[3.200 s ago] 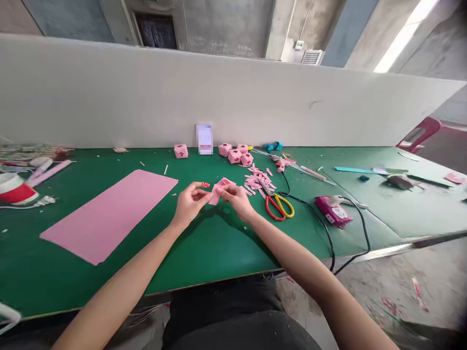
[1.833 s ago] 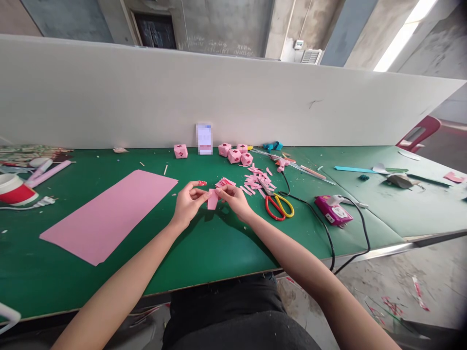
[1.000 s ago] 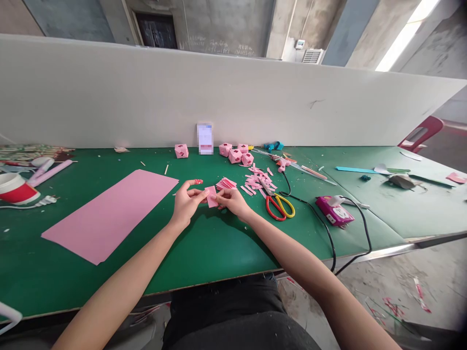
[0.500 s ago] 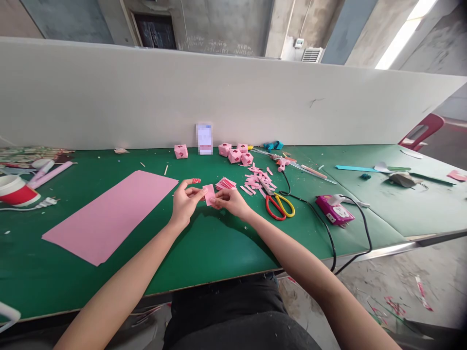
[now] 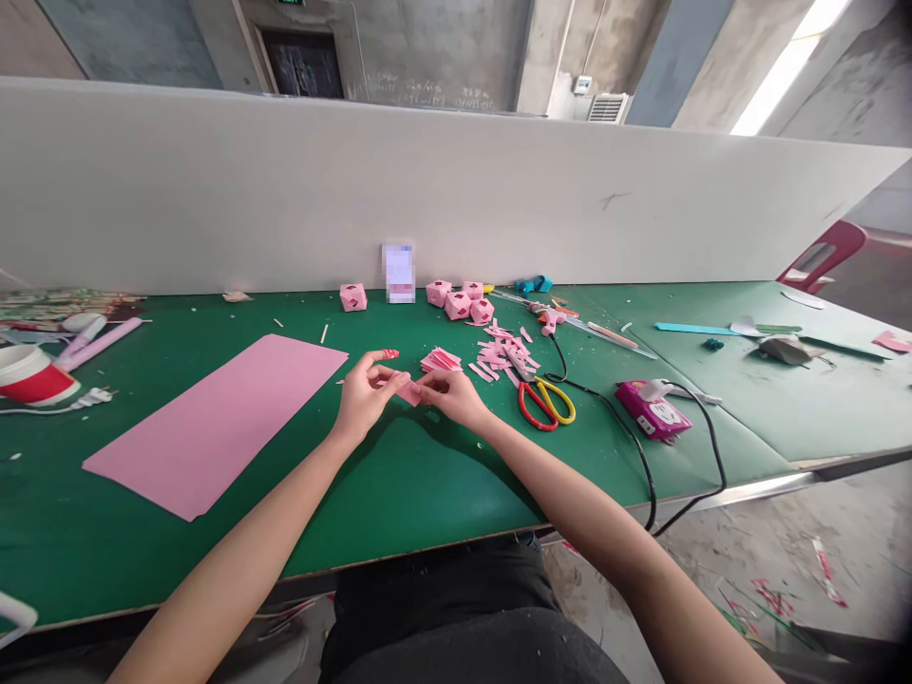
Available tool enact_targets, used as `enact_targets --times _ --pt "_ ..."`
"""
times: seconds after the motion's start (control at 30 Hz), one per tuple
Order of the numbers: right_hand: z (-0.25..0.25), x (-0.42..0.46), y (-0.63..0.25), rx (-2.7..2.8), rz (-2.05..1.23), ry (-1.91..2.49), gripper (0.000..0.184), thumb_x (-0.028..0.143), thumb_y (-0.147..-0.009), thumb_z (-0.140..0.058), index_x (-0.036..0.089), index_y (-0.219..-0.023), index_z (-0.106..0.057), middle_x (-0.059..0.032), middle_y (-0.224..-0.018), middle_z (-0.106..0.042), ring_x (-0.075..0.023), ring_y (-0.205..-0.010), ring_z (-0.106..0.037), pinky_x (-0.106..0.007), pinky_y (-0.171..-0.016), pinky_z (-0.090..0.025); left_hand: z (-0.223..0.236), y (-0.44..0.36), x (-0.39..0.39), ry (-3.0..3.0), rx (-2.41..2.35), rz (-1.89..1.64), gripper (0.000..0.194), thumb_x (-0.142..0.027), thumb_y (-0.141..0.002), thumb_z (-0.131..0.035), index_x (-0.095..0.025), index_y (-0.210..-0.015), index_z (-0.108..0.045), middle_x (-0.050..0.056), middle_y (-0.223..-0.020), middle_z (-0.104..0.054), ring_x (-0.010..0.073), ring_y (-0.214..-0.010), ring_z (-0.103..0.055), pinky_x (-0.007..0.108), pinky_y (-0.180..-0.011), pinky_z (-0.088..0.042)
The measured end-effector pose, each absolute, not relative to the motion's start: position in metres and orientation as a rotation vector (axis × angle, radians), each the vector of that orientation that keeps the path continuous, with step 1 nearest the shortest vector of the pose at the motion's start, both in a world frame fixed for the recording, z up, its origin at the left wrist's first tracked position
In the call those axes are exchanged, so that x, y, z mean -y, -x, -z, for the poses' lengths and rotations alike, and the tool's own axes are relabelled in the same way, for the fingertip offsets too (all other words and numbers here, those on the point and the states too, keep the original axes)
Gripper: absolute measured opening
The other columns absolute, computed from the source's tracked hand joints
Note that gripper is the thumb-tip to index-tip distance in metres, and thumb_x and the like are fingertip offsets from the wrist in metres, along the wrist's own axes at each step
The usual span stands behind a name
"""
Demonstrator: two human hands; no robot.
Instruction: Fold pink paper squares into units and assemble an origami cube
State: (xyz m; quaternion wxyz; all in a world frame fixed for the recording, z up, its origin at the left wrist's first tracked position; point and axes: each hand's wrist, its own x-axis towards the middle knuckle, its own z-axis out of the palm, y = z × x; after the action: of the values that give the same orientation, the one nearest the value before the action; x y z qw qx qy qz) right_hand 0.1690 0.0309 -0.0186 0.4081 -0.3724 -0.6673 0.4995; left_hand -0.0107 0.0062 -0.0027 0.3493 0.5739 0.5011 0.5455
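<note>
Between both hands is a small piece of pink paper, partly covered by the fingers. My left hand pinches its left side, with a red-wrapped fingertip sticking out. My right hand is closed on the paper's right side. Just beyond the right hand lies a stack of small pink paper pieces. Next to it, pink paper scraps are heaped, with the blades of red-and-yellow-handled scissors resting on them. A large pink sheet lies to the left of my left hand.
Folded pink paper boxes stand at the back by a white partition, near a propped phone. Rightward are a pink glue gun and a purple power socket with black cable. A red-and-white cup sits far left.
The small pink paper has turned from upright to a slanted, flatter position between the fingers, showing less of its face. Both hands stay in nearly the same place.
</note>
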Motion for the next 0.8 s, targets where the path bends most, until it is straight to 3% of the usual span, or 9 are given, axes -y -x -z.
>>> enact_targets --times 0.17,0.33,0.6,0.8 --pt "0.014 -0.031 -0.173 1.758 -0.885 1.007 0.013 0.032 -0.084 -0.067 0.021 -0.083 -0.073 -0.0031 -0.081 -0.074 -0.0168 -0.073 -0.065 -0.03 -0.069 -0.049 0.006 0.009 -0.003 -1.686 -1.323 -1.363 0.044 -0.042 -0.079 -0.075 -0.022 -0.116 -0.061 0.004 -0.086 -0.076 0.021 -0.078 -0.074 0.034 -0.076 -0.058" --pt "0.015 -0.027 -0.171 1.897 -0.648 1.016 0.007 0.024 -0.083 -0.064 0.022 -0.081 -0.07 -0.0021 -0.08 -0.073 -0.0176 -0.074 -0.064 -0.031 -0.071 -0.048 0.006 0.004 0.001 -1.806 -1.325 -1.323 0.04 -0.036 -0.084 -0.07 -0.022 -0.12 -0.06 0.004 -0.088 -0.076 0.0226 -0.086 -0.075 0.038 -0.084 -0.059" --pt "0.012 -0.029 -0.173 1.816 -0.582 1.178 0.01 0.026 -0.078 -0.065 0.021 -0.069 -0.062 -0.0003 -0.073 -0.07 -0.0167 -0.07 -0.062 -0.028 -0.066 -0.043 0.005 0.0 0.003 -1.869 -1.348 -1.343 0.035 -0.034 -0.083 -0.07 -0.023 -0.114 -0.058 0.001 -0.083 -0.076 0.0218 -0.085 -0.075 0.037 -0.086 -0.058" --pt "0.008 -0.037 -0.187 1.697 -0.552 1.263 0.007 0.024 -0.08 -0.063 0.02 -0.074 -0.064 -0.0005 -0.077 -0.07 -0.0168 -0.072 -0.063 -0.028 -0.065 -0.044 0.001 0.003 0.005 -1.875 -1.404 -1.387 0.034 -0.034 -0.083 -0.07 -0.023 -0.113 -0.058 0.0 -0.081 -0.075 0.0199 -0.081 -0.074 0.035 -0.081 -0.059"
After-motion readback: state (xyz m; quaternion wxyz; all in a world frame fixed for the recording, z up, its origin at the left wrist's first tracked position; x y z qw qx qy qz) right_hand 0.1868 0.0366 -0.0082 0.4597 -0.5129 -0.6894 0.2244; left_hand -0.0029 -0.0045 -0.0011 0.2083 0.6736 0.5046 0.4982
